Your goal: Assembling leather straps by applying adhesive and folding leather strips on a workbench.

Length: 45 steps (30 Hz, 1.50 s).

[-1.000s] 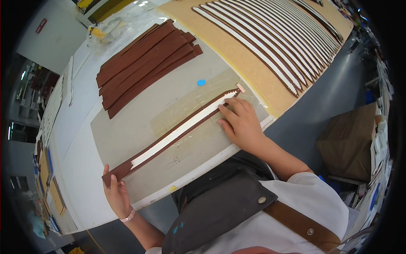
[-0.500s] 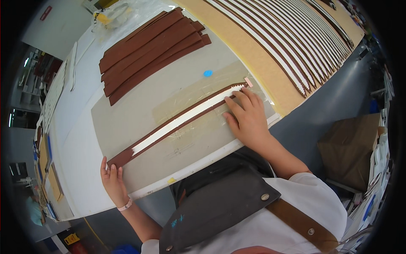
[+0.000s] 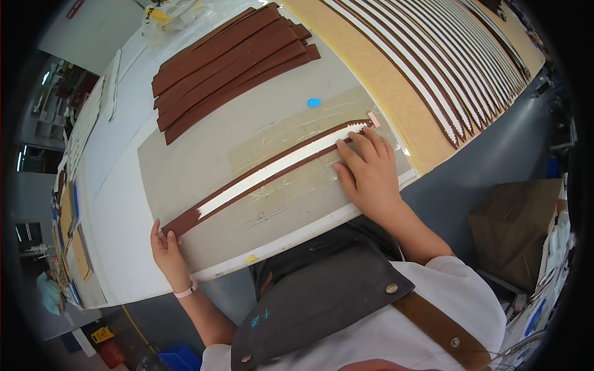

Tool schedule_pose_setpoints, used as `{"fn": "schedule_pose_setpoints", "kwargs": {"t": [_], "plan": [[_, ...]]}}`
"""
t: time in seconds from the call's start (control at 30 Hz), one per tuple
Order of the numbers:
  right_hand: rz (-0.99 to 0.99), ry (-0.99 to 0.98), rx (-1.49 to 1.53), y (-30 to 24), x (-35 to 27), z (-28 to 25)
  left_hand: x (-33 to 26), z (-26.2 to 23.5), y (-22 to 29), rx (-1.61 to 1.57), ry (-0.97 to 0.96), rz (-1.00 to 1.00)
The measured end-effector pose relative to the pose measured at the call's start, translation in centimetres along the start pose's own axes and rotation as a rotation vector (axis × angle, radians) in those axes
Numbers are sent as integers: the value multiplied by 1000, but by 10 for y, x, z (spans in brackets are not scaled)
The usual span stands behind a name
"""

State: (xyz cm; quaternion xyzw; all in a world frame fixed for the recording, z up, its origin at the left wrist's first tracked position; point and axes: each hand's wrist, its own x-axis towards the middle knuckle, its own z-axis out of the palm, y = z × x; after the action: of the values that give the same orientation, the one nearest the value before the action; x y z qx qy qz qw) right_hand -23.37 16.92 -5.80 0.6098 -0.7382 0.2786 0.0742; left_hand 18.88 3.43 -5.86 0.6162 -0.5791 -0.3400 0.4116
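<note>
My right-hand fingers (image 3: 365, 148) lie flat and spread on the long brown leather strip with the white band (image 3: 266, 176), which lies across the grey mat (image 3: 204, 154) on the desk (image 3: 117, 204). My left hand (image 3: 166, 247) pins its near end. I judge I'm pressing the band down; next comes smoothing along it.

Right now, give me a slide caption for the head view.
Left hand and right hand press a white-topped brown strip flat on a grey mat.

Lighting bright, even, from overhead; shadows soft. Mild glare on clear film (image 3: 297, 154). Centre sharp. Strong fisheye bending at rim; black vignette corners.
</note>
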Motion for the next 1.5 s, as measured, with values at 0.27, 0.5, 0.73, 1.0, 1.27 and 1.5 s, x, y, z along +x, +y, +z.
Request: {"fn": "schedule_pose_setpoints", "kwargs": {"t": [0.27,0.5,0.73,1.0,1.27,1.5], "plan": [[9,3,8,2,1,-1,4,6,0,384,90,176],[3,6,10,1,1,0,-19,129,106,607,-388,941],[18,-3,26,-1,-1,1,-15,201,126,627,-612,1378],[11,-22,10,1,1,-1,6,205,147,731,-749,1534],[18,-36,18,0,2,-3,22,205,169,778,-950,1587],[20,-32,26,0,1,-3,23,205,179,796,-999,1587]]}}
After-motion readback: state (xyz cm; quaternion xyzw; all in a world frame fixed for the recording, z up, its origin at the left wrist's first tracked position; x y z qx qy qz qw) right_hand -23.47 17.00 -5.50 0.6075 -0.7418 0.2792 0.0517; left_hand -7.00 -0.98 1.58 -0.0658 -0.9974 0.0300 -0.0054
